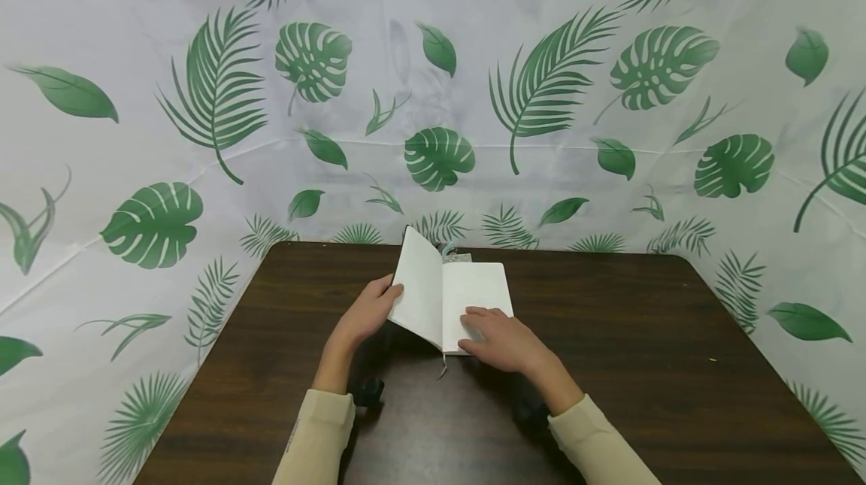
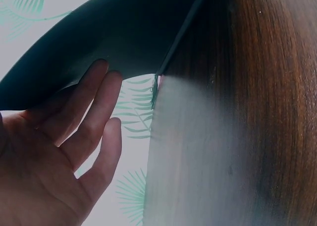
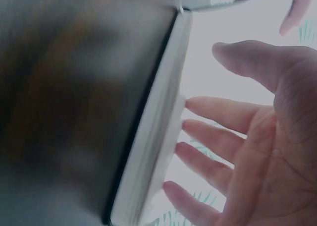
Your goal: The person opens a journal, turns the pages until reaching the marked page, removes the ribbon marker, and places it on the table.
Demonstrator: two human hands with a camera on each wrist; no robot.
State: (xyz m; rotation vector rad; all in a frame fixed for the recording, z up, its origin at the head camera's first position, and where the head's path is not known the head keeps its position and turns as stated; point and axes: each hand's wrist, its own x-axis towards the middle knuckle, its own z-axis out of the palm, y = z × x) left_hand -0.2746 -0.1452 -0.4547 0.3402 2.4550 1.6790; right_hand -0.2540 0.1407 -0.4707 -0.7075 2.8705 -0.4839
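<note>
A dark-covered notebook [image 1: 476,286] lies spread open on the table, its pages looking blank. Its left side is raised at a slant; the right side, a thick stack of page edges [image 3: 153,132] in the right wrist view, lies flat. My left hand [image 1: 368,308] holds the raised side by its outer edge, thumb over the page. The left wrist view shows that hand's fingers behind the dark cover [image 2: 133,32]. On the right page, my right hand [image 1: 504,338] rests its fingertips, fairly straight. A thin ribbon bookmark [image 1: 443,371] hangs from the lower spine.
Behind the notebook, a small greyish patterned item [image 1: 458,257] is partly hidden. The table [image 1: 609,334] is dark wood grain, with a leaf-print cloth [image 1: 379,192] behind it. A tiny pale speck [image 1: 713,359] lies at right.
</note>
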